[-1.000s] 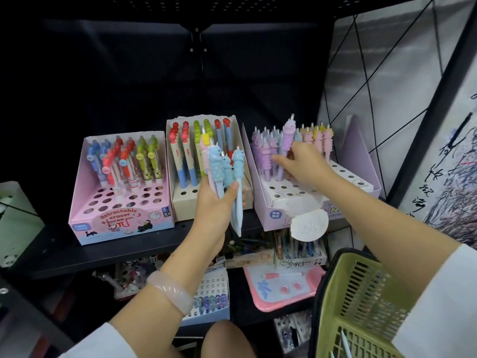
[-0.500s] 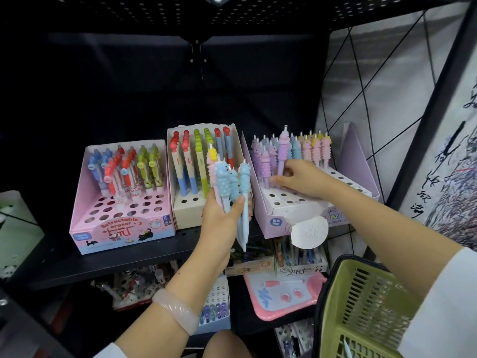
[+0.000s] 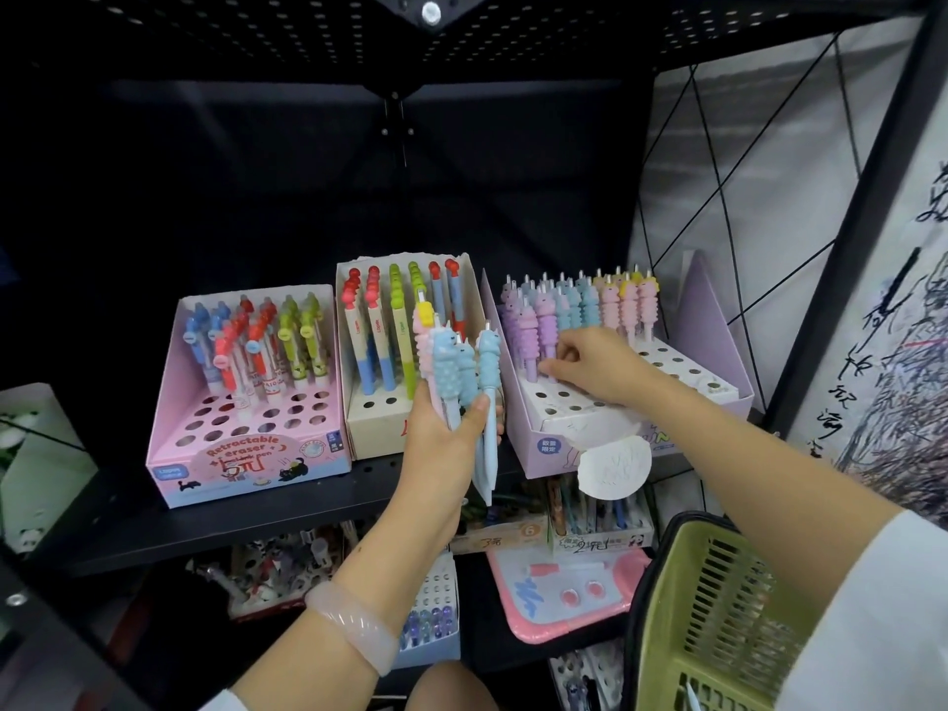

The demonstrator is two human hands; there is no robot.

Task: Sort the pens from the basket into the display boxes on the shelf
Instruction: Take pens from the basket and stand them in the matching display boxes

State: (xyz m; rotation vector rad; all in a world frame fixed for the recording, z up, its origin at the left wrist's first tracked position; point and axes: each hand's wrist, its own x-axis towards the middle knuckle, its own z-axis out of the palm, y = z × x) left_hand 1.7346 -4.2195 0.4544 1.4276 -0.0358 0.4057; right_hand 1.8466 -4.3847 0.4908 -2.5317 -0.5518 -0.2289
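Left hand (image 3: 445, 428) grips spare pens (image 3: 458, 374) just left of lilac display box (image 3: 533, 428); right hand (image 3: 590, 369) pinches purple pen (image 3: 545, 325) there; seat it straight down, fully.

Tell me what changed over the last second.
The right hand lowered a purple pen into the lilac box; its fingers now sit at the pen's base. The left hand goes on gripping its bunch of pens. The other boxes and the basket stayed put.
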